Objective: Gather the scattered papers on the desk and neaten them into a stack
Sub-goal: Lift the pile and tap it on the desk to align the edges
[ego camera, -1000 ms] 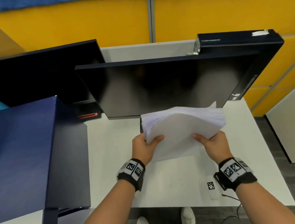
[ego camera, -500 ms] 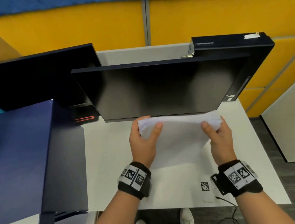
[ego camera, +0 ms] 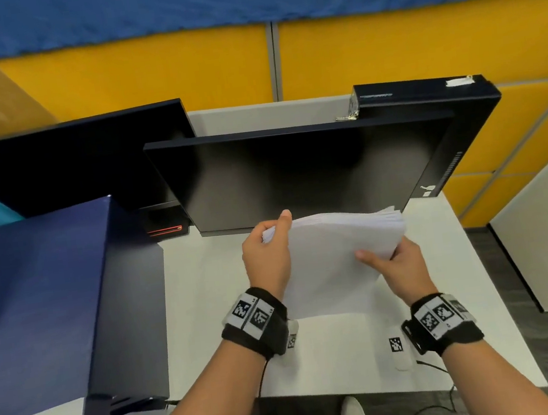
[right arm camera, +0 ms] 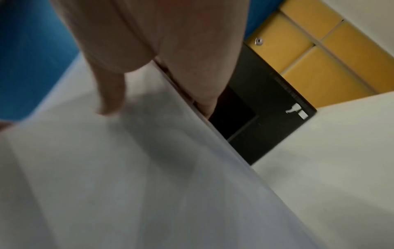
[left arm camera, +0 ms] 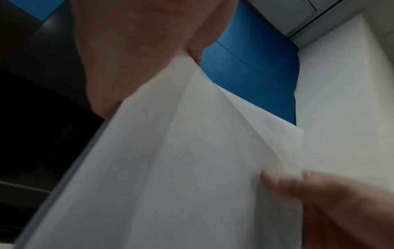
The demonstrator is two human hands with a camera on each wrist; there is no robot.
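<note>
Both hands hold the paper stack (ego camera: 337,254) up off the white desk (ego camera: 208,301), just in front of the dark monitor (ego camera: 295,170) at 12 o'clock. Left hand (ego camera: 266,256) grips the stack's left edge near the far corner, thumb up along it at about 10 o'clock of the sheets; the left wrist view shows the palm against that edge. Right hand (ego camera: 399,266) pinches the right side lower down, at about 4 o'clock, thumb on the top sheet and fingers under — the right wrist view shows the same, blurred. The stack's long axis runs roughly 12-to-6, tilted, far end raised and fanned with sheet edges stepped at the 2 o'clock corner; the near edge seems to hang toward the desk, contact not clear. No loose sheets are visible elsewhere on the desk, so gathering looks done and squaring is the step in hand. The desk lies straight below, at 6 o'clock of the hands — likely next: stand the sheets on one edge and tap. Both hands are equally near; the right sits lower. Risk: the fanned corner may slip. A small white tag with a black marker (ego camera: 396,344) lies near the front edge.
</note>
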